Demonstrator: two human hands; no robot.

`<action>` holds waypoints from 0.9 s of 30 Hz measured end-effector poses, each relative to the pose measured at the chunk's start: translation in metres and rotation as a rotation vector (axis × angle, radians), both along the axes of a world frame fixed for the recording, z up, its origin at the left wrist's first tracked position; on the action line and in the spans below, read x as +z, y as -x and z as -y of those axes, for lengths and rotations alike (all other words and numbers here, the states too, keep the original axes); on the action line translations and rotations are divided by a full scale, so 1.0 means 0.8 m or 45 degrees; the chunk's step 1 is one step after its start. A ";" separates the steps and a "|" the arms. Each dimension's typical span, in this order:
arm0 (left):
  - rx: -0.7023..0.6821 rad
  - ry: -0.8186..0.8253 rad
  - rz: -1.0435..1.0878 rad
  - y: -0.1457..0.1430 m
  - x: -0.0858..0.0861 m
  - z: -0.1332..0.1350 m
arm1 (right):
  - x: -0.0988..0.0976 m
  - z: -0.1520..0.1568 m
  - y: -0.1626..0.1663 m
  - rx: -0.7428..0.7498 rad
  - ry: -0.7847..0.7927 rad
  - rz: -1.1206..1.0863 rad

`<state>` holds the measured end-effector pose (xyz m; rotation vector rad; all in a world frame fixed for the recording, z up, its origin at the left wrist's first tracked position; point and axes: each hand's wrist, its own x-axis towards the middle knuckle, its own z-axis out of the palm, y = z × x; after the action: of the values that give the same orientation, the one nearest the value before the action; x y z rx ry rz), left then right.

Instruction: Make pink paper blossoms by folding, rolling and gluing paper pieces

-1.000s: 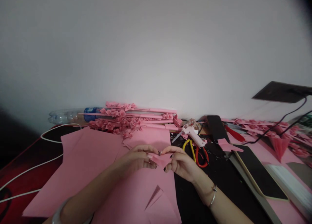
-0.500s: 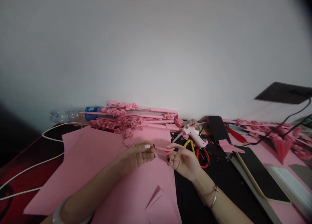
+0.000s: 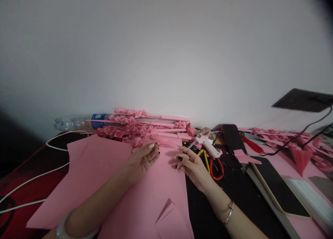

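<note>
My left hand [image 3: 143, 161] is closed in a pinch on one end of a small, narrow piece of pink paper [image 3: 168, 144]. The piece stretches out to the right above the large pink sheets [image 3: 156, 201]. At its other end is my right hand [image 3: 192, 167], thumb and index finger apart, with the index fingertip at or very near the paper's tip. Several small cut pink pieces [image 3: 173, 223] lie on the sheet below the hands.
Pink paper flowers [image 3: 137, 130] and a plastic bottle [image 3: 75, 122] lie along the wall. Right of my hands are a glue gun [image 3: 208, 143], red-and-yellow-handled pliers [image 3: 217, 169], a dark phone [image 3: 232, 136] and a larger phone [image 3: 282, 187]. A white cable [image 3: 39, 176] runs at left.
Both hands have shifted slightly, the left one up and to the left with the paper. The right thumb and index finger have parted from their pinch on the paper.
</note>
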<state>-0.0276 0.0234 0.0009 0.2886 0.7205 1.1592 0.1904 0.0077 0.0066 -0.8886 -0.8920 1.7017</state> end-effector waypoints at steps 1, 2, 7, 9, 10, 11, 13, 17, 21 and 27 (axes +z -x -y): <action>-0.035 0.009 -0.010 -0.001 0.000 0.001 | -0.002 0.001 0.003 -0.005 -0.048 0.060; -0.069 0.020 -0.017 -0.002 0.001 0.003 | -0.003 0.002 0.005 -0.025 -0.101 0.134; -0.145 0.078 -0.102 -0.008 0.010 0.007 | -0.005 0.003 0.008 -0.055 -0.289 0.457; -0.159 0.029 -0.203 -0.010 0.011 0.007 | -0.005 0.003 0.006 -0.058 -0.302 0.507; -0.172 -0.035 -0.276 -0.010 0.011 0.007 | -0.005 0.003 0.006 -0.062 -0.300 0.516; -0.187 -0.125 -0.370 -0.010 0.009 0.006 | -0.005 0.003 0.006 -0.063 -0.294 0.519; -0.220 -0.339 -0.592 -0.010 0.005 0.006 | -0.006 0.003 0.006 -0.052 -0.281 0.520; -0.263 -0.552 -0.879 -0.010 -0.002 0.007 | -0.005 0.005 0.008 0.002 -0.266 0.538; -0.267 -0.580 -0.910 -0.009 -0.001 0.008 | -0.004 0.004 0.008 -0.021 -0.257 0.520; -0.240 -0.406 -0.742 -0.009 0.000 0.007 | -0.004 0.003 0.008 -0.025 -0.248 0.498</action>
<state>-0.0202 0.0174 0.0012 0.9699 0.9871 1.0095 0.1844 0.0054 0.0031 -1.1107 -1.2807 1.4164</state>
